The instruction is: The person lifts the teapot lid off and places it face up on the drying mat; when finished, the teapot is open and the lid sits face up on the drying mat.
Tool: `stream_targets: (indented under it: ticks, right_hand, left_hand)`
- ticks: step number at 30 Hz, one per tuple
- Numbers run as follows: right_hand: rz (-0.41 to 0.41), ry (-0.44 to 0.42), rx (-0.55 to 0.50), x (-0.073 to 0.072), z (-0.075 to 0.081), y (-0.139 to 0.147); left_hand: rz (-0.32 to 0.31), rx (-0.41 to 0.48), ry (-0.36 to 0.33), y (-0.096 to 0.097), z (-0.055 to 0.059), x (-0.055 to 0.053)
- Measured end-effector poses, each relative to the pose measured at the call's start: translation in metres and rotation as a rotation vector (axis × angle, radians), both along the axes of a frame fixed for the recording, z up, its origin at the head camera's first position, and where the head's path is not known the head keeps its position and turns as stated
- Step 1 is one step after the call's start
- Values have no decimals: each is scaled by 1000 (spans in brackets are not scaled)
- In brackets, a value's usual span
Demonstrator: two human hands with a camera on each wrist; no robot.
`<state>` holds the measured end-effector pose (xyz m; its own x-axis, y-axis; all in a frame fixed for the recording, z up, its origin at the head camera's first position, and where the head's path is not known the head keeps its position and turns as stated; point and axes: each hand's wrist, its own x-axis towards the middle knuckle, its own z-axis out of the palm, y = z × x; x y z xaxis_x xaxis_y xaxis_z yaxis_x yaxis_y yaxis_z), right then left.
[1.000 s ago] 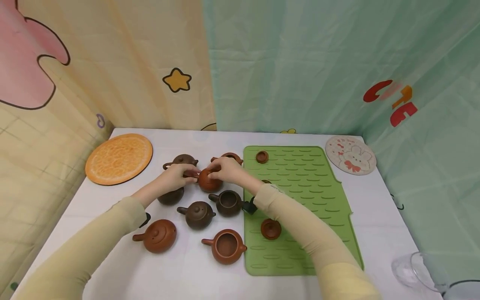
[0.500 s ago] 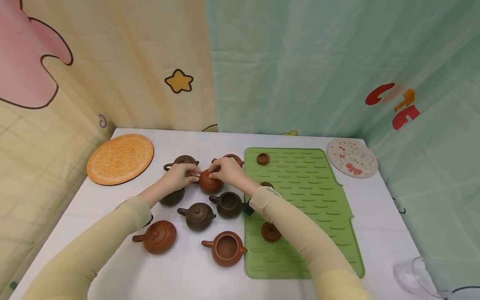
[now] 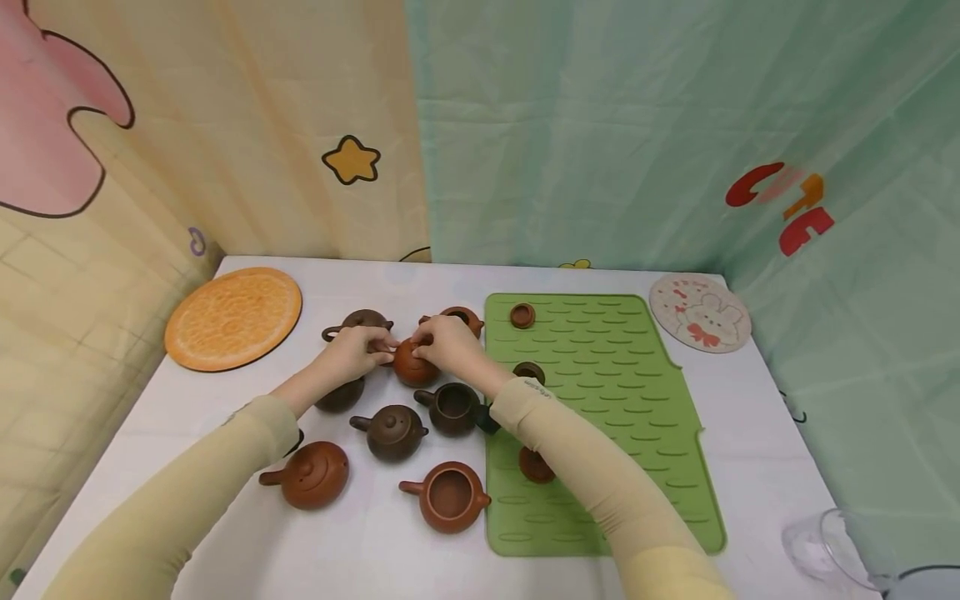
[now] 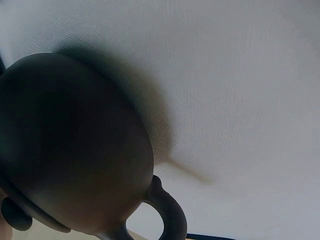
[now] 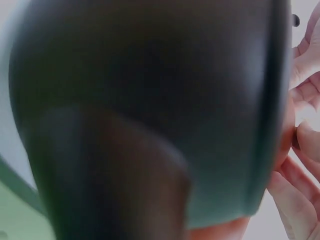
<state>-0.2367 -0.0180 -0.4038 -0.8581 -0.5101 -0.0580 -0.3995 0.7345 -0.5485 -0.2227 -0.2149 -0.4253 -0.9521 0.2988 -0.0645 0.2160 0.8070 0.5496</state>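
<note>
A reddish-brown teapot (image 3: 415, 367) stands among the other pots, between both hands. My left hand (image 3: 352, 354) holds it by the handle side, the handle mostly hidden by fingers. My right hand (image 3: 453, 343) pinches the knob (image 5: 296, 137) of its lid, which sits on top. In the right wrist view a dark teapot (image 5: 150, 100) fills most of the picture and blocks much of the work. The left wrist view shows another dark teapot (image 4: 75, 145) with a looped handle (image 4: 172, 210), close beside the left wrist.
A lidded dark teapot (image 3: 390, 433), an open dark one (image 3: 453, 408), a lidded red one (image 3: 315, 475) and an open red one (image 3: 452, 497) stand nearer. Loose lids (image 3: 522, 315) lie on the green mat (image 3: 600, 417). A clear cup (image 3: 825, 546) lies front right.
Both hands keep to the same teapot. The right forearm has shifted slightly, baring more of the dark lid on the mat and covering more of the front red one.
</note>
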Motion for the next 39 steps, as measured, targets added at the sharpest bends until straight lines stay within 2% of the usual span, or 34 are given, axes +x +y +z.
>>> stream_targets:
  ticks: [6, 9, 12, 14, 16, 19, 20, 22, 26, 30, 33, 39]
  right_hand:
    - [-14, 10, -9, 3, 1, -1]
    - [-50, -15, -56, 2, 0, 3]
    - [-121, -84, -154, -1, -1, 10]
    - [-175, -184, -266, -5, -1, 18]
    - [-253, -343, -435, -8, 2, 32]
    - [-338, -548, -691, -14, 4, 68]
    - [-355, -590, -759, -17, 3, 82]
    - [-371, -638, -853, -20, 0, 112]
    - [-358, -697, -962, -21, -13, 162]
    - [-426, -793, -1069, -19, -29, 194]
    - [-487, -778, -1034, -18, -38, 206]
    - [-544, -611, -721, -20, -42, 216]
  left_hand:
    - [11, 11, -11, -1, 3, 2]
    - [6, 15, -19, 1, 3, 3]
    - [6, 12, -16, 1, 3, 4]
    - [1, 12, -7, 1, 2, 5]
    - [1, 13, 4, 0, 2, 6]
    - [-2, 21, 18, 1, 4, 7]
    - [1, 23, 20, 2, 5, 7]
    - [2, 26, 16, 2, 6, 8]
    - [13, 17, -8, 3, 8, 8]
    - [13, 10, -13, 3, 8, 9]
    - [9, 9, -5, 3, 8, 9]
    - [15, 8, 5, 3, 7, 9]
